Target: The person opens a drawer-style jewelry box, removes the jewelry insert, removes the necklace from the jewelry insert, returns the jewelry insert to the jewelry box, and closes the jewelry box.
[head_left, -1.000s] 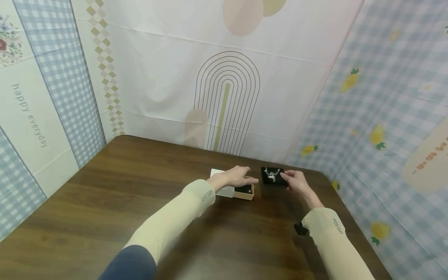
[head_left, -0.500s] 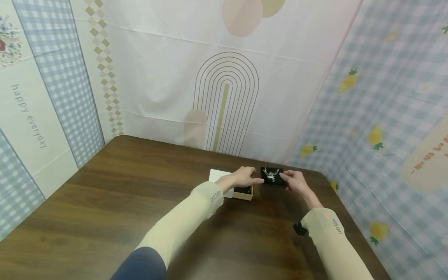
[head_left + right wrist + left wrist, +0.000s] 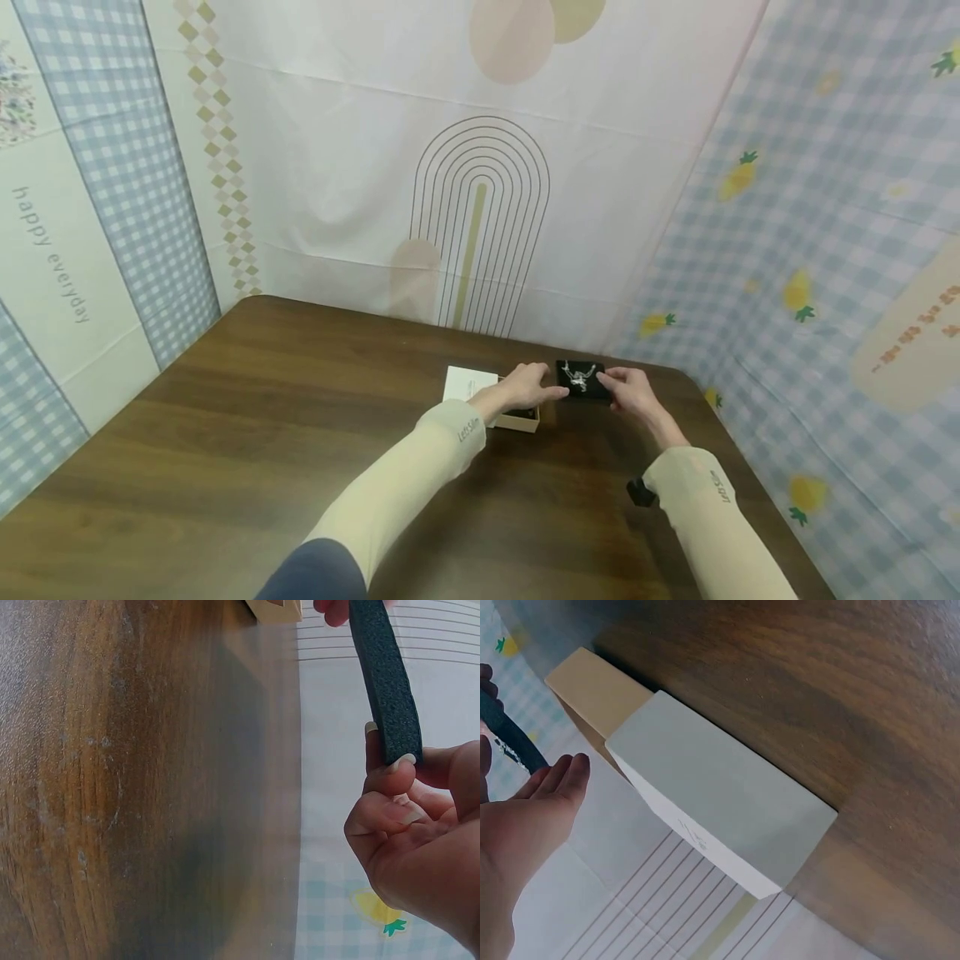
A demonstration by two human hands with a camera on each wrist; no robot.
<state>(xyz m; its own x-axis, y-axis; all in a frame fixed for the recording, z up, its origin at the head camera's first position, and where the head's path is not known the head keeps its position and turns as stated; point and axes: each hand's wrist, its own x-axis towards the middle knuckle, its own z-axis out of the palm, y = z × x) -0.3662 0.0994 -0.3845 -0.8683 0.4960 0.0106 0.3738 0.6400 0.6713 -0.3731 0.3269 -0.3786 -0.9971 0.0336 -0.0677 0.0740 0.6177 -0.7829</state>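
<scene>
A black foam jewellery pad (image 3: pixel 587 385) bears a silver necklace (image 3: pixel 579 378) and is held up near the table's back right. Its right edge is pinched by my right hand (image 3: pixel 633 392), thumb on the face and fingers behind, as the right wrist view shows from the side. At the pad's opposite end is my left hand (image 3: pixel 525 385), thumb and fingers on either side of it. Beneath the left hand lies a drawer-type gift box: white sleeve (image 3: pixel 720 787), with the kraft inner tray (image 3: pixel 600 690) partly slid out. Something dark sits in the tray, mostly hidden by the hand.
The brown wooden table (image 3: pixel 300 433) stretches away to the left and front. A patterned white cloth (image 3: pixel 337 167) hangs behind its back edge. On the right hangs a blue checked cloth (image 3: pixel 810 233) with pineapples.
My left hand has moved right from over the box to the pad's left end. The right hand keeps its grip on the pad; the box stays in place.
</scene>
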